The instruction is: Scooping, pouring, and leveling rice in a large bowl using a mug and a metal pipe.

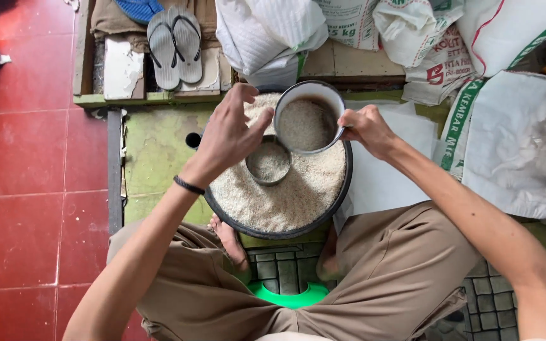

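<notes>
A wide black basin [339, 199] heaped with white rice [285, 202] sits on the floor between my knees. My right hand [366, 128] grips the handle of a white scoop cup [308, 117] full of rice, held over the basin's far side. My left hand [230, 134] hovers open over the basin's left part, fingers spread, thumb near the scoop's rim. Just below the scoop, a small round metal tin [268, 162] holding rice sits sunk in the heap.
Several white woven sacks [513, 139] crowd the right and top. A white sheet [387, 177] lies under the basin's right side. Grey flip-flops [175, 44] rest on a wooden ledge top left. Red floor tiles [33, 164] spread left. A green stool [292, 298] shows beneath me.
</notes>
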